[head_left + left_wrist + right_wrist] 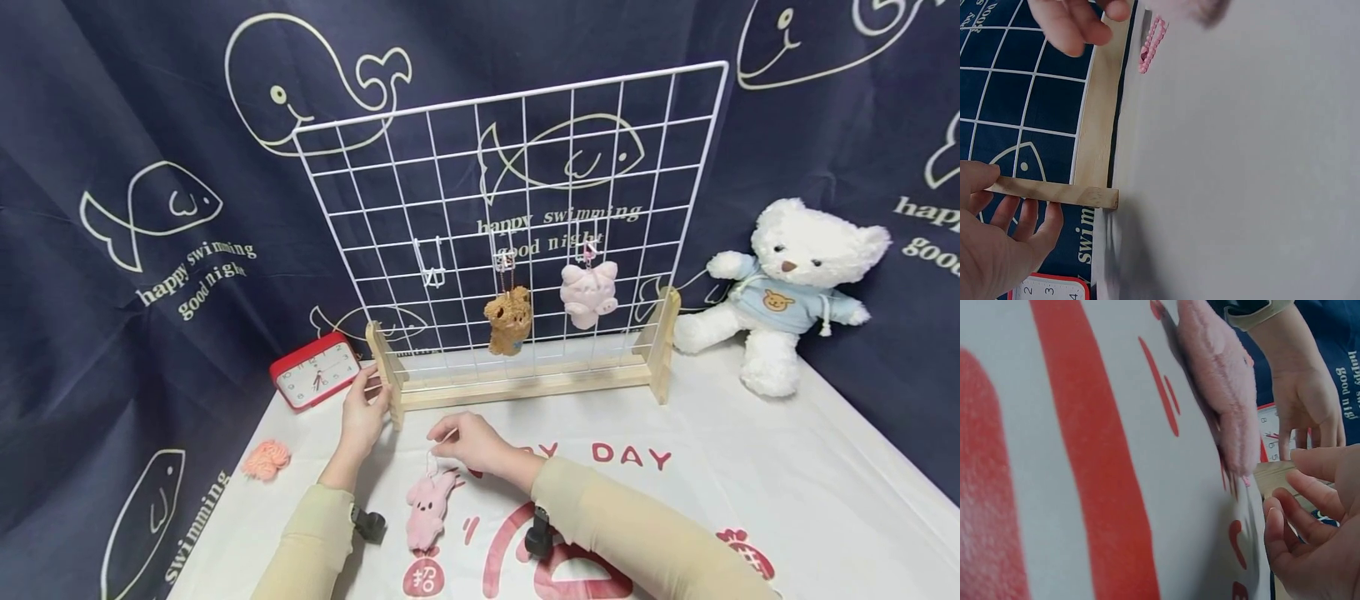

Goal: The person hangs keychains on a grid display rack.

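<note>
L hand [365,412], lower left-ctr of head frame, grips the wooden stand [387,383], thumb one side, fingers other; R hand [471,440], lower ctr, is empty, fingers loosely bent w/ small gap, near the bead chain [1152,44] of the pink plush [427,510], lying bottom left-ctr; brown plush [510,323] & pale plush [590,292] hang mid-frame; red clock [318,371] at left; white bear [776,287] at right.
</note>
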`<state>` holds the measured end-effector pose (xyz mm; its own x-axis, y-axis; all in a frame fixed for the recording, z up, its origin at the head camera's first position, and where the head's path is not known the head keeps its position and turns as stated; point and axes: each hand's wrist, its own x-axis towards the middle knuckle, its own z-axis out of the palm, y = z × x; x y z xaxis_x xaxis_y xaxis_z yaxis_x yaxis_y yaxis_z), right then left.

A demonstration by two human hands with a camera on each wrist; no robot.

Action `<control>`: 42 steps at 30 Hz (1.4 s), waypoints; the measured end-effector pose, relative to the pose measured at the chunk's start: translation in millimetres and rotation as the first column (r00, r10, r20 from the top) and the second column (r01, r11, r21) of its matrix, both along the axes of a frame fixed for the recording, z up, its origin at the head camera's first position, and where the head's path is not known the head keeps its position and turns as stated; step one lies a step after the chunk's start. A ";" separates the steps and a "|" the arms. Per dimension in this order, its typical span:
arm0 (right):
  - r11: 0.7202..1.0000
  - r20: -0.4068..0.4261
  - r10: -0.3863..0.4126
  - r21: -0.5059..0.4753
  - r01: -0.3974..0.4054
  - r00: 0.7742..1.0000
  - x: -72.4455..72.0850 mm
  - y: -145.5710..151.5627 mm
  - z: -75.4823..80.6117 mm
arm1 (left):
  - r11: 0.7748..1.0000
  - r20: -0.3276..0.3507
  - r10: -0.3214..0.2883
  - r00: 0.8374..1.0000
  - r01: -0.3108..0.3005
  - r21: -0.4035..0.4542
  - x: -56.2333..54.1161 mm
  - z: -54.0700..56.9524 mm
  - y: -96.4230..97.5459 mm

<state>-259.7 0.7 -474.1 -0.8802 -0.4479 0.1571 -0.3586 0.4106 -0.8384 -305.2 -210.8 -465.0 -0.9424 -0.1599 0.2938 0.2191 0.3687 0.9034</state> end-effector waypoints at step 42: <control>0.939 -0.111 -0.119 0.312 0.148 0.987 1.2 -23.3 -1.6 | 1.000 0.016 -0.019 1.000 0.019 0.000 -1.8 -0.5 -3.0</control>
<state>-258.5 -22.6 -475.7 -0.9243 -0.3664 0.1067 -0.3493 0.6997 -0.6233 -307.0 -213.8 -465.5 -0.9498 -0.1420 0.2787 0.2115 0.3648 0.9068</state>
